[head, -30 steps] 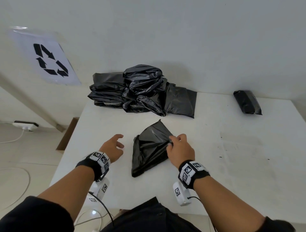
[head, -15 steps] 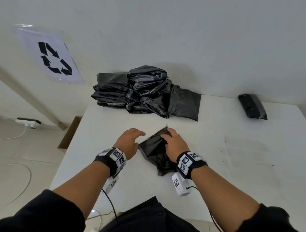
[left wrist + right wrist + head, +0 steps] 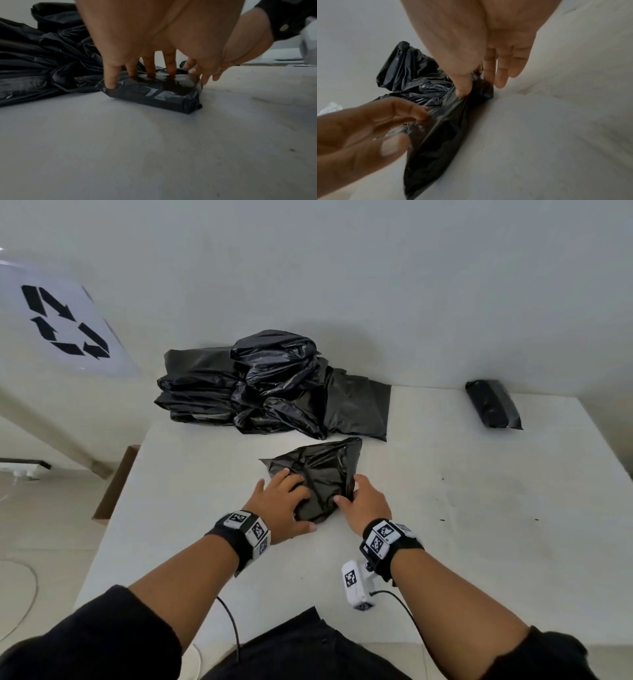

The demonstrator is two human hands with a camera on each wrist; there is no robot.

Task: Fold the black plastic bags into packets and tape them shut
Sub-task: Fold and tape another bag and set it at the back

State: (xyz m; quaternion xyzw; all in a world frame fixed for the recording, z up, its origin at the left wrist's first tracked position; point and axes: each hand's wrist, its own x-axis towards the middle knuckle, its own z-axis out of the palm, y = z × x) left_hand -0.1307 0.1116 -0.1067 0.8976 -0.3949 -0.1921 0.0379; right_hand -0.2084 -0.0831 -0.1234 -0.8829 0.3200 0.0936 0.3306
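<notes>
A partly folded black bag (image 3: 322, 474) lies on the white table (image 3: 445, 559), just in front of the pile of loose black bags (image 3: 267, 385). My left hand (image 3: 284, 501) presses down on the bag's near left part with straight, spread fingers (image 3: 109, 81). In the left wrist view the bag (image 3: 154, 94) is a thick flat bundle under them. My right hand (image 3: 359, 501) pinches the bag's right edge between thumb and fingers (image 3: 462, 92). The bag (image 3: 440, 135) stretches toward the camera in the right wrist view.
A finished black packet (image 3: 493, 404) lies at the table's far right by the wall. A recycling sign (image 3: 65, 323) hangs on the left wall. Left of the table are a cardboard piece (image 3: 116, 484) and a power strip (image 3: 24, 469) on the floor.
My left hand moved right from the bare table onto the bag and now presses it. The bag was turned and shifted farther from me, and my right hand shifted to its right edge.
</notes>
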